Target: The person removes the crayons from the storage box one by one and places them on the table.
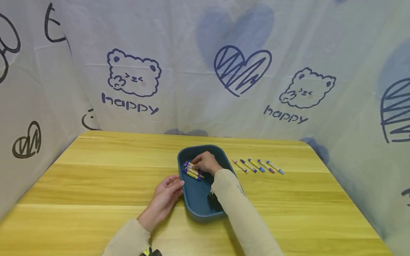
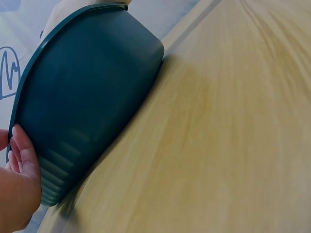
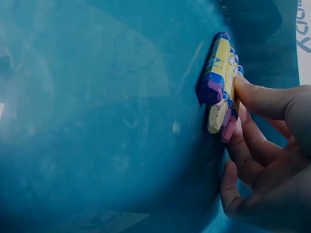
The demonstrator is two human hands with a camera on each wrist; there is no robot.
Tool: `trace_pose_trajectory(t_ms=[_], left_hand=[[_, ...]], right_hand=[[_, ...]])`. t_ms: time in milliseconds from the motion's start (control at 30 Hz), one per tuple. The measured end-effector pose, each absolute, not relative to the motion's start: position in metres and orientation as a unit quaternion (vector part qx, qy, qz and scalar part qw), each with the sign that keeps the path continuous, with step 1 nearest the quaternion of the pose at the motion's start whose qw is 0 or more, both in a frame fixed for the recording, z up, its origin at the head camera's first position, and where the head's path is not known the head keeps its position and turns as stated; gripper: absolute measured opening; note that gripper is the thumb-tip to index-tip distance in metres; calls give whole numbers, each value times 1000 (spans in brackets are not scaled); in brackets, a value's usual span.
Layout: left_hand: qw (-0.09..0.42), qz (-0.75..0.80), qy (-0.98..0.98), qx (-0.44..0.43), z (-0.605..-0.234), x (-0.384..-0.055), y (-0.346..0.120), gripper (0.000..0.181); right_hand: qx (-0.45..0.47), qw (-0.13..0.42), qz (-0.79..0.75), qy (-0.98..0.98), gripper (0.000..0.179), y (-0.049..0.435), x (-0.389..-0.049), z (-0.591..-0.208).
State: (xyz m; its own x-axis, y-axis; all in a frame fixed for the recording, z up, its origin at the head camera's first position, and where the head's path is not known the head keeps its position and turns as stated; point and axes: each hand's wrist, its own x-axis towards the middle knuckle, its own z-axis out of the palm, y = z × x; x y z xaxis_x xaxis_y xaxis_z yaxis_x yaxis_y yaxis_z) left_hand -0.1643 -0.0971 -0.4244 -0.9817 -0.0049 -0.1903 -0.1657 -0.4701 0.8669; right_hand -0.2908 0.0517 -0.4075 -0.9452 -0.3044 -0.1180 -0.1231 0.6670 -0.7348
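Note:
A dark teal plastic bin (image 1: 200, 199) stands on the table in the head view. My left hand (image 1: 168, 193) holds its left side, thumb at the rim; in the left wrist view the fingers (image 2: 25, 150) lie against the outer wall. Inside, several crayons (image 1: 193, 174) with yellow, blue-banded wrappers lie side by side near the left wall. My right hand (image 1: 207, 163) reaches in from the right and pinches a crayon at the far side of this group. Its thumb (image 3: 257, 97) shows against the crayons (image 3: 218, 68) in the right wrist view, with the other fingers partly behind them.
Several more crayons (image 1: 257, 166) lie in a slanted row on the wooden table (image 1: 105, 177), right of the bin. A pale curtain (image 1: 189, 78) printed with bears and hearts hangs behind the table and along its sides.

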Motion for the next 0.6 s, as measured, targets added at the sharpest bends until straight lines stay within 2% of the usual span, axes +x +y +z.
trace_pose_trajectory(t_ms=[600], left_hand=[[43,855,510,-87,-426,-165,-97,25]], right_hand=[[-105,131,-403,900,17,51,-291,-406]])
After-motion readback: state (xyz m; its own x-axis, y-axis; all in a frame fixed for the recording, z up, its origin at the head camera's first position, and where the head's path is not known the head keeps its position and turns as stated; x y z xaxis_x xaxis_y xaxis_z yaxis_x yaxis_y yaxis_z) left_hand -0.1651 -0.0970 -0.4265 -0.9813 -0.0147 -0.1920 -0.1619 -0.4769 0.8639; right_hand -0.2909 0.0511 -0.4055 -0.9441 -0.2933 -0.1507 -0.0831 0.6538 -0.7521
